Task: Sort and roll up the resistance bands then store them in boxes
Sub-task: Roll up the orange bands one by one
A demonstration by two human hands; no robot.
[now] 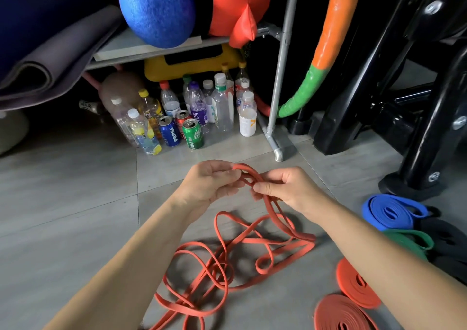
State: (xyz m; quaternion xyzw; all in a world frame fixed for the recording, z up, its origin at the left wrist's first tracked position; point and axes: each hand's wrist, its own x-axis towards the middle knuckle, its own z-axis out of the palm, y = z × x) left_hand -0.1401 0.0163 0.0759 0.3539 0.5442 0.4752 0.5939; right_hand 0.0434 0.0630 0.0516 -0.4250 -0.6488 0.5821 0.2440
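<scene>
Low over the floor (75,203) we hold the folded end of the orange band (288,258) up between both hands. Our left hand (209,183) has its fingers curled, with thumb and fingertips pinching the bend of the loop. Our right hand (285,188) pinches the strands just beside it, fingers bent in and thumb on top. We judge this to be the start of a roll: the end is doubled tight so the first turn has a core, and lifted so the rest can feed in freely.

From the right hand the band hangs down and lies in loose, crossing loops on the tiles near us, with some strands running off the lower edge. It is a narrow, flat strip, matt and rubbery, limp enough to flop and twist. We think the crossings could snag when it is drawn up.

To our right the rolled bands sit grouped by colour, which we take to be the sorting. Two flat orange coils (351,276) lie side by side, then a blue roll (376,211) of wider strip, a green roll (401,243) against it and black rolls (447,238) behind. We see no box. Smooth grey tile with thin joints makes up the floor. Beyond the hands, bottles (222,107) and cans (193,134) stand under a rack (280,72).
</scene>
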